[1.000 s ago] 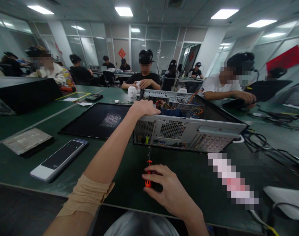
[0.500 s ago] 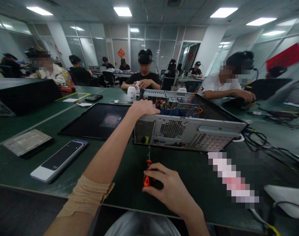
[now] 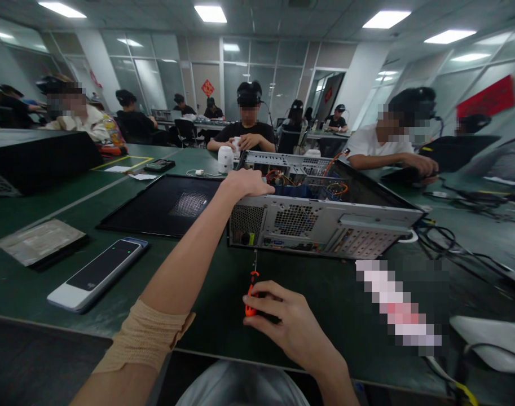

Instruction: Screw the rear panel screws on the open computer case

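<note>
A computer case (image 3: 333, 223) lies on its side with its top open, and its metal rear panel faces me. My left hand (image 3: 247, 183) grips the near left corner of the case, its fingertips hidden past the edge. An orange and black screwdriver (image 3: 251, 307) is pinched by the handle between the thumb and fingers of my right hand (image 3: 285, 316). Its thin shaft points away from me to the lower edge of the rear panel; what the tip meets is too small to make out. Wires and boards (image 3: 289, 180) show inside the case.
Left of the case lies a black side panel (image 3: 155, 208). Nearer me are a hard drive (image 3: 41, 242) and a white power bank (image 3: 96, 276). Black cables (image 3: 443, 242) lie to the right, beside a blurred strip (image 3: 396, 304). Co-workers (image 3: 246, 127) sit around the table.
The screwdriver handle has turned a little in my right hand, showing a different side. My left hand stays on the case. The whole view has shifted slightly.
</note>
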`<state>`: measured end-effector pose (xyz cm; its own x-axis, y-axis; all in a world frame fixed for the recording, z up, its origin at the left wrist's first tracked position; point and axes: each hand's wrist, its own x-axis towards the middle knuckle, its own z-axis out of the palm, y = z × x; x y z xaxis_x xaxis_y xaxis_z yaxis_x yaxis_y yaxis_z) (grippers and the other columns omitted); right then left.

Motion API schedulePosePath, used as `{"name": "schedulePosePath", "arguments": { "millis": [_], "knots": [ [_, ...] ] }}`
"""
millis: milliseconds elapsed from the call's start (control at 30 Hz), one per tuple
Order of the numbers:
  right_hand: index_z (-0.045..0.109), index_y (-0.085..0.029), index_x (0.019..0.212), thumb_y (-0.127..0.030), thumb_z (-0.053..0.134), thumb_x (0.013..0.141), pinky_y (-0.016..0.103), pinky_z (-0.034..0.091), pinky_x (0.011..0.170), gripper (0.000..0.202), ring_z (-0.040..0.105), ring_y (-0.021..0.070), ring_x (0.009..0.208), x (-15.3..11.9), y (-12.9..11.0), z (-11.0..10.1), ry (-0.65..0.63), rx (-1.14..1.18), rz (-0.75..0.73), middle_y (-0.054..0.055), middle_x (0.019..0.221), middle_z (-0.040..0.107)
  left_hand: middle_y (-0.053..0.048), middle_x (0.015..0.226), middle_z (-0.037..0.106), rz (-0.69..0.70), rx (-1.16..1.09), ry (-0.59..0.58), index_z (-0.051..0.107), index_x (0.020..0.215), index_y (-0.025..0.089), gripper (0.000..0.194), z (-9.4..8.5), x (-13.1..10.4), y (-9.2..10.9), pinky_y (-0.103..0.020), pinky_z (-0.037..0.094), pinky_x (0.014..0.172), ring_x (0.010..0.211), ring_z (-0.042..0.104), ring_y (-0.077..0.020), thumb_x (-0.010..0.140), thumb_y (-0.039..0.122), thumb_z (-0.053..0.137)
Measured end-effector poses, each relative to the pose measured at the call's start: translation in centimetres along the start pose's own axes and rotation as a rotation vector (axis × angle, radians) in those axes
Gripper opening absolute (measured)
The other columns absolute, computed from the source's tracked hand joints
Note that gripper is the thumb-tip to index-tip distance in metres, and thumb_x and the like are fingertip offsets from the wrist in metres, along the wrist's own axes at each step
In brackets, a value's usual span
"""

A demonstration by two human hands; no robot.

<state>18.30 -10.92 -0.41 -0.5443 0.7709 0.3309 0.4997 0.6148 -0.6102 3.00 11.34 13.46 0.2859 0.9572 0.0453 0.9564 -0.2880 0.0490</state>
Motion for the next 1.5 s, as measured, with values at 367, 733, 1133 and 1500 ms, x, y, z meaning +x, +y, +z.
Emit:
{"name": "schedulePosePath", "arguments": {
  "millis": [367, 733, 1133, 1500],
  "knots": [
    [0.071, -0.027, 0.110, -0.041, 0.059, 0.095, 0.027, 0.056, 0.069, 0.024, 0.065, 0.0124, 0.079, 0.0, -0.2, 0.4, 0.118, -0.174, -0.063, 0.006, 0.118, 0.062, -0.014, 0.136, 0.060, 0.004, -0.010, 0.002, 0.056, 0.138, 0.021, 0.076, 0.0, -0.1, 0.1, -0.048, 0.045, 0.092, 0.117, 0.057, -0.0368, 0.080, 0.069, 0.045],
    [0.058, -0.018, 0.123, -0.024, 0.056, 0.098, 0.034, 0.054, 0.096, 0.026, 0.065, 0.0195, 0.111, 0.3, -1.3, 0.8, 0.003, -0.216, -0.108, 0.007, 0.124, 0.067, -0.016, 0.137, 0.059, 0.003, -0.005, -0.002, 0.058, 0.137, 0.018, 0.077, -0.1, -0.2, 0.2, -0.048, 0.045, 0.091, 0.117, 0.057, -0.0377, 0.080, 0.068, 0.045],
    [0.054, -0.017, 0.131, -0.017, 0.047, 0.096, 0.037, 0.056, 0.082, 0.036, 0.067, 0.0221, 0.095, -0.5, -0.2, -0.4, -0.150, -0.566, -0.310, 0.012, 0.122, 0.066, -0.014, 0.136, 0.060, 0.006, -0.031, 0.006, 0.056, 0.139, 0.022, 0.077, 0.0, -0.2, 0.0, -0.048, 0.044, 0.092, 0.117, 0.056, -0.0374, 0.079, 0.069, 0.046],
    [0.062, -0.016, 0.104, -0.026, 0.052, 0.089, 0.032, 0.047, 0.065, 0.021, 0.059, 0.0174, 0.073, 1.9, 1.3, -0.7, -0.215, -0.653, -0.520, 0.009, 0.108, 0.066, -0.017, 0.137, 0.058, 0.012, -0.030, 0.010, 0.057, 0.138, 0.017, 0.077, -0.1, -0.4, 0.2, -0.048, 0.045, 0.092, 0.118, 0.056, -0.0383, 0.080, 0.066, 0.045]
  ]
}}
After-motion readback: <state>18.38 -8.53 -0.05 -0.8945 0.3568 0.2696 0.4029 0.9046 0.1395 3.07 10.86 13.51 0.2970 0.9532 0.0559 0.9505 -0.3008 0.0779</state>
